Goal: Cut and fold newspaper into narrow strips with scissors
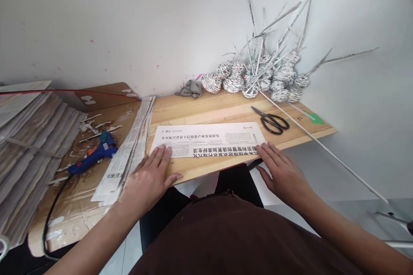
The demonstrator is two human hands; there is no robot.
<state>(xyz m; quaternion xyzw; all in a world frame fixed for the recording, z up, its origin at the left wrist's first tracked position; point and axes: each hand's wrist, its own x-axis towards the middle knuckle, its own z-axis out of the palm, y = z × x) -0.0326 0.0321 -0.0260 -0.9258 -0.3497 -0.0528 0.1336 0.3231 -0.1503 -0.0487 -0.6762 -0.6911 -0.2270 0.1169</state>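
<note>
A folded sheet of newspaper point(206, 139) lies flat on the wooden table point(193, 111), its long side along the front edge. My left hand point(150, 172) rests with fingers stretched out on the sheet's lower left corner, thumb apart on the wood. At the lower right corner, the flat fingers of my right hand point(280, 169) touch the paper, its thumb spread below the table edge. Just behind the right end of the sheet are black-handled scissors point(272, 122), blades pointing back left. Long cut newspaper strips point(130, 150) lie left of the sheet, partly behind my left hand.
Woven paper gourd shapes point(234, 81) with upright paper stems stand against the wall. A grey cloth point(192, 89) lies beside them. One long thin paper rod point(322, 146) juts past the right edge. To the left are a blue glue gun point(95, 152) with its cord and stacked newspapers point(32, 150).
</note>
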